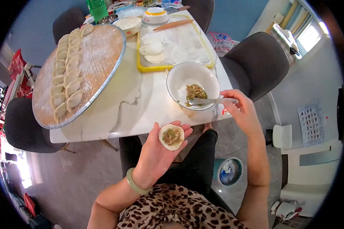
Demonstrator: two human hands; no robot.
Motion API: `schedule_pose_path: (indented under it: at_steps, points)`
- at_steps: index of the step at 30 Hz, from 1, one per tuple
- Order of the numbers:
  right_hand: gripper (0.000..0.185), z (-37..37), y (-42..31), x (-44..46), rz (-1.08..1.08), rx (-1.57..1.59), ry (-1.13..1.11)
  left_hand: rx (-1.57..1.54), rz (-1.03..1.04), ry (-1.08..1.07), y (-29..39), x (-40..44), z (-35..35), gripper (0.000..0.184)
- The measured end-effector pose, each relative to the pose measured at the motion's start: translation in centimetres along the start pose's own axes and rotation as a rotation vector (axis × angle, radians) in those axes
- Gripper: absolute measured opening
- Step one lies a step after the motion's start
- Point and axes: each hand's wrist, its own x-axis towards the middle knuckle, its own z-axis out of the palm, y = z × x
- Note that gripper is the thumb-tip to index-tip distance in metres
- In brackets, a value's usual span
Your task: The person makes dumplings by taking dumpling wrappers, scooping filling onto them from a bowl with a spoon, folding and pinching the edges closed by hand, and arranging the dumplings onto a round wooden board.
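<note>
So the biggest thing here is the white table [153, 95], and on its left side there's a big floured round board [99, 57] with dumplings [73, 87] lined up in long rows. Next down in size is the yellow-edged tray [185, 44] at the far side, with flat dough rounds [154, 58] overlapping on it and a wooden rolling pin [174, 25] lying across the back. The white bowl [176, 82] sits just in front of that tray, chunky filling [197, 92] at the bottom.

Right hand [242, 110] has the metal utensil [214, 101] pinched by its handle, thumb against fingers, tip down in the filling. Left hand [154, 149] is palm up near the table edge, fingers loosely spread and slightly curled, not clamped. The wrapper [162, 142] lies flat on it, with a smaller dollop [172, 136] in the middle.
</note>
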Motion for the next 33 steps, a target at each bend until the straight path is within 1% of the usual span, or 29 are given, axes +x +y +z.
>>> schedule_pose_path:
  at_steps: [1,2,4,6,8,9,11,15,18,20,21,23,24,26,28,30,33]
  points:
    - [0.026,-0.3,0.1,-0.2,-0.069,-0.092,0.071,0.002,0.011,-0.016,-0.1,0.0,0.0,0.055]
    - [0.026,-0.5,-0.4,-0.5,-0.068,-0.092,0.07,0.0,0.022,-0.029,-0.2,-0.1,-0.1,0.054]
    - [0.034,-1.2,-2.8,-1.5,-0.375,-0.466,0.364,-0.001,0.018,-0.043,-0.2,-0.5,0.6,0.054]
    - [0.037,-0.3,-5.5,-3.4,-0.414,-0.497,0.332,0.001,0.019,-0.054,-0.3,-0.7,1.1,0.054]
    - [0.035,1.7,-7.0,-4.8,-0.615,-0.491,-0.053,-0.011,-0.004,-0.107,-0.6,-0.7,1.4,0.054]
    - [0.035,3.0,-6.8,-5.2,-0.615,-0.49,-0.054,-0.011,-0.003,-0.106,-0.7,-0.7,1.4,0.054]
    - [0.032,5.7,-5.2,-5.8,-0.714,-0.439,-0.107,-0.009,0.017,-0.162,-1.0,-1.0,1.5,0.054]
    - [0.03,6.8,-4.4,-6.3,-0.749,-0.431,-0.073,0.031,0.021,-0.166,-1.1,-1.8,2.5,0.053]
    - [0.03,6.8,-4.4,-6.3,-0.763,-0.407,-0.008,0.036,0.006,-0.167,-1.2,-2.2,3.0,0.054]
    - [0.032,6.7,-4.3,-6.3,-0.706,-0.257,-0.011,0.136,-0.015,-0.149,-0.9,-2.5,3.3,0.052]
    - [0.032,6.6,-4.5,-6.3,-0.705,-0.258,-0.012,0.134,-0.016,-0.15,-0.7,-2.4,3.1,0.052]
    - [0.03,6.3,-5.3,-6.3,-0.612,-0.126,-0.038,0.278,-0.108,-0.254,0.1,-2.6,2.6,0.045]
    - [0.03,6.2,-5.7,-6.3,-0.608,-0.128,-0.039,0.276,-0.111,-0.253,0.3,-2.8,2.4,0.045]
    - [0.026,6.0,-6.5,-6.4,-0.555,-0.091,-0.082,0.519,-0.03,-0.355,0.5,-3.4,2.2,0.047]
    - [0.025,6.2,-6.8,-6.4,-0.554,-0.098,-0.086,0.561,-0.05,-0.346,0.9,-3.7,2.5,0.051]
    - [0.024,6.4,-7.1,-6.5,-0.556,-0.104,-0.091,0.845,0.096,-0.376,0.9,-4.0,2.4,0.046]
    - [0.025,6.9,-7.6,-6.5,-0.558,-0.116,-0.074,0.918,0.139,-0.396,1.0,-4.2,2.3,0.04]
